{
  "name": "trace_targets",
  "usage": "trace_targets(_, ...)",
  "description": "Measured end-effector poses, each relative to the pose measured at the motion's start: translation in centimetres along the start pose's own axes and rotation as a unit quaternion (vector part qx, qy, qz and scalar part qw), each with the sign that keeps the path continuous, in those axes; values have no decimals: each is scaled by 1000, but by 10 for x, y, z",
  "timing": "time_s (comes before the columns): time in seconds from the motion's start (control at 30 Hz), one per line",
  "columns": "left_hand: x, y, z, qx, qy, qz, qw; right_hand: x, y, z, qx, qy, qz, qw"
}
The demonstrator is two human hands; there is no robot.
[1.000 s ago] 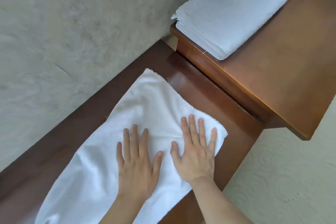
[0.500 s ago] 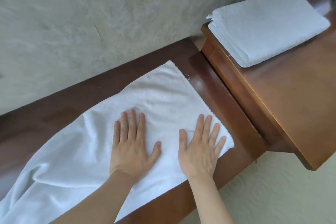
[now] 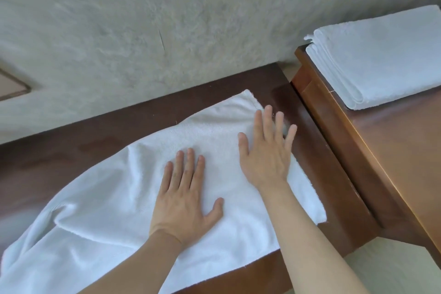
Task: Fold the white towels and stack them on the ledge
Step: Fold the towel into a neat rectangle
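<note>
A long white towel (image 3: 114, 200) lies spread along the dark wooden ledge (image 3: 78, 148), wrinkled toward its left end. My left hand (image 3: 186, 196) presses flat on the towel's middle, fingers straight. My right hand (image 3: 267, 150) lies flat near the towel's far right corner, fingers spread and reaching its right edge. A stack of folded white towels (image 3: 381, 59) sits on the lighter wooden surface (image 3: 393, 150) at the right.
A rough grey-green wall (image 3: 191, 19) runs directly behind the ledge. The lighter wooden surface stands higher than the ledge, just right of it. Pale patterned floor (image 3: 386, 270) shows at bottom right. A framed corner (image 3: 12, 86) shows at the left.
My right hand has slid forward and right across the towel to its far corner. My left hand has stayed pressed on the middle. The view has swung left.
</note>
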State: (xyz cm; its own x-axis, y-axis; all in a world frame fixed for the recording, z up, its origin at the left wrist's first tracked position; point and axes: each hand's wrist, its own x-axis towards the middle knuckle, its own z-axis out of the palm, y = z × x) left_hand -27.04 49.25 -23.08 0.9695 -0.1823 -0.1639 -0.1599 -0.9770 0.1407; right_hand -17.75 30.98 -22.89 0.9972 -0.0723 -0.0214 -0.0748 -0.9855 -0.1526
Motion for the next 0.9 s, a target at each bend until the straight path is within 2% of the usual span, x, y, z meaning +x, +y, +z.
trace_targets(0.07, 0, 1, -1, -6, 9, -3, 1000, 4, -30, 8, 35, -20, -144, 989)
trace_targets(0.1, 0, 2, 0, -7, 12, -3, 1000, 6, -39, 11, 35, -46, -194, 979)
trace_targets(0.13, 0, 2, 0, -8, 10, -3, 1000, 8, -43, 14, 26, -70, -209, 975)
trace_targets(0.2, 0, 1, 0, -14, 15, -3, 1000, 22, -35, 19, 1, -78, -161, 984)
trace_targets(0.3, 0, 1, 1, -9, 18, -5, 1000, 50, -18, 12, -15, -103, -37, 994)
trace_targets(0.37, -1, 0, 1, -10, 22, -6, 1000, 49, -17, 6, -23, -83, -3, 996)
trace_targets(0.43, -1, 0, 1, -11, 19, -6, 1000, 20, -27, 3, 0, -48, -69, 996)
trace_targets(0.5, -1, 1, 1, -14, 23, -5, 1000, -27, -33, 7, 24, -61, -154, 986)
trace_targets(0.53, -2, 1, 2, -17, 28, -9, 999, -45, -28, 8, 13, -71, -167, 983)
trace_targets(0.67, -3, 1, 1, -19, 27, -11, 999, -38, 10, 6, -35, -77, -70, 994)
trace_targets(0.77, -3, 1, 1, -15, 31, -14, 999, -43, 17, 1, 6, -63, 0, 998)
trace_targets(0.8, -3, 1, 2, -17, 31, -16, 999, -57, 12, 0, 29, -50, -7, 998)
trace_targets(0.9, -3, 2, 4, -24, 45, -18, 999, -108, 10, 4, 19, -64, -119, 991)
